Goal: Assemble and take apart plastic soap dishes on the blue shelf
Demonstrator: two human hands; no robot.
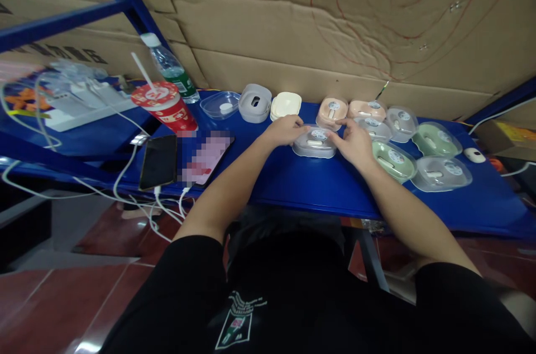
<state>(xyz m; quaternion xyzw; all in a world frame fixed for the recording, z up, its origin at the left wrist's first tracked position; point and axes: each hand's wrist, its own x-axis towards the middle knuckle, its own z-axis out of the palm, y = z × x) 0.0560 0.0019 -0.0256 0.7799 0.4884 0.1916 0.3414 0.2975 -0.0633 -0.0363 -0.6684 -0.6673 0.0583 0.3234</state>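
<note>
A grey box with a clear lid (314, 143) and a round sticker sits on the blue table (276, 181) in front of me. My left hand (287, 130) grips its left edge, fingers curled at the rear. From the right, my right hand (354, 140) has its thumb on the lid's right side and its fingers curled behind. Beyond the box stands a peach lidded box (332, 112). A cream container (286, 105) and an open grey container (254, 103) are behind my left hand, beside a clear lid (220, 105) holding a small white piece.
Several grey, green and peach lidded boxes (438, 139) fill the right side. At the left are a red cup (167, 108) with a straw, a water bottle (176, 72), two phones (158, 161) and white cables. Cardboard (268, 24) backs the table.
</note>
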